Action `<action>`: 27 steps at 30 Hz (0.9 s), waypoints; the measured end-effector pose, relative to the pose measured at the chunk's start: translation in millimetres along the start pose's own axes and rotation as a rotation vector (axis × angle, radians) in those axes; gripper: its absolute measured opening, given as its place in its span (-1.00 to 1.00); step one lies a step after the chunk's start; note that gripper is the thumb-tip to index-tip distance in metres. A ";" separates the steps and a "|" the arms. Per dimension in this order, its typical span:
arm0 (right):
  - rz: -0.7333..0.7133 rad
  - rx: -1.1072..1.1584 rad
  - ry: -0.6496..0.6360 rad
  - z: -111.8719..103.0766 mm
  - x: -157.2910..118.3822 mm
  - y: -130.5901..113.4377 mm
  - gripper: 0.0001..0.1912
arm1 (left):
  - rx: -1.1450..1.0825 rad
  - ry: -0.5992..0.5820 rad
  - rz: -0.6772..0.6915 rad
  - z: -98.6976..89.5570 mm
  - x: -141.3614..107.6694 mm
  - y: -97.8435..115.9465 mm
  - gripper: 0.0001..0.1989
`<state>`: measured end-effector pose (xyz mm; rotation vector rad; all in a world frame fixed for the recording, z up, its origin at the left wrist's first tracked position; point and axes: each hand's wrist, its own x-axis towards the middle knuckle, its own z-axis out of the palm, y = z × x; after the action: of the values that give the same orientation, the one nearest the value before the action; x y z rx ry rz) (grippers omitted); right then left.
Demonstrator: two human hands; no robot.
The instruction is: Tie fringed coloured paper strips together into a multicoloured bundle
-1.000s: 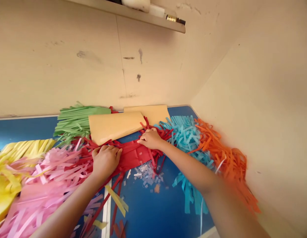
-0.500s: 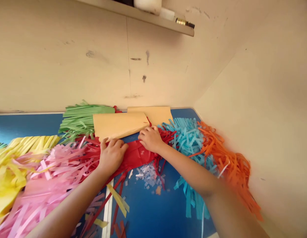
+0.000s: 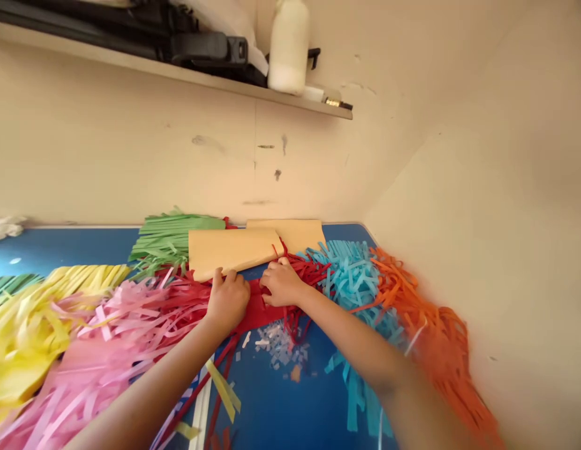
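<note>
A strip of red fringed tissue paper (image 3: 257, 312) lies across the blue table, its cut ends spreading out to both sides. My left hand (image 3: 228, 301) rests on its left part, fingers bent over the far edge and closed on the paper. Close beside it, my right hand (image 3: 283, 284) has its fingers curled on the red paper near the loose strips; its fingertips are partly hidden. Just beyond both hands is a folded tan paper sheet (image 3: 234, 250), with another tan sheet (image 3: 299, 232) behind it.
Pink (image 3: 93, 362), yellow (image 3: 27, 337) and green fringes (image 3: 177, 234) lie left; light-blue (image 3: 353, 275) and orange fringes (image 3: 435, 337) lie right. Small paper scraps (image 3: 281, 344) are scattered on the blue table (image 3: 290, 406). Above, a wall shelf (image 3: 177, 72) holds a white bottle (image 3: 289, 50).
The camera view has tilted up, showing more of the shelf. My left hand has shifted right along the red paper, closer to my right hand, which stays near the same spot.
</note>
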<state>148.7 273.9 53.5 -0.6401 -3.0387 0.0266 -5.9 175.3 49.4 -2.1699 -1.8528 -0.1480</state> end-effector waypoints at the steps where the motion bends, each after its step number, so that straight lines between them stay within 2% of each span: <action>1: -0.012 -0.016 0.003 -0.9 0.2 -1.1 -0.74 | 0.004 0.017 -0.006 0.2 -2.2 0.3 -0.71; 7: -0.041 -0.058 0.057 -1.5 2.8 -7.3 -0.73 | -0.037 0.077 0.068 5.0 -8.2 1.1 -0.71; 10: -0.055 -0.072 0.099 3.3 -0.4 -8.0 -0.79 | -0.072 0.100 0.070 5.9 -12.3 1.5 -0.70; 12: -0.070 -0.072 0.104 7.5 -6.9 -4.4 -0.81 | -0.093 0.109 0.060 5.9 -19.0 1.4 -0.71; 15: -0.081 -0.027 0.108 13.5 -20.4 7.2 -0.72 | -0.138 0.094 0.049 7.3 -32.3 -1.7 -0.70; 17: -0.054 0.050 0.113 16.9 -27.8 16.3 -0.71 | -0.176 0.073 0.035 9.7 -38.9 -6.0 -0.71; 22: 0.095 0.273 0.077 23.3 -30.7 30.9 -0.91 | -0.260 0.020 -0.033 15.0 -41.2 -17.8 -0.71; 27: 0.149 0.338 0.053 24.6 -27.4 33.8 -0.88 | -0.301 -0.003 -0.122 15.6 -42.2 -21.3 -0.70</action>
<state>186.4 293.5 27.2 -0.8153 -2.8281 0.5056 -35.7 142.4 26.8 -2.2421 -2.0801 -0.4772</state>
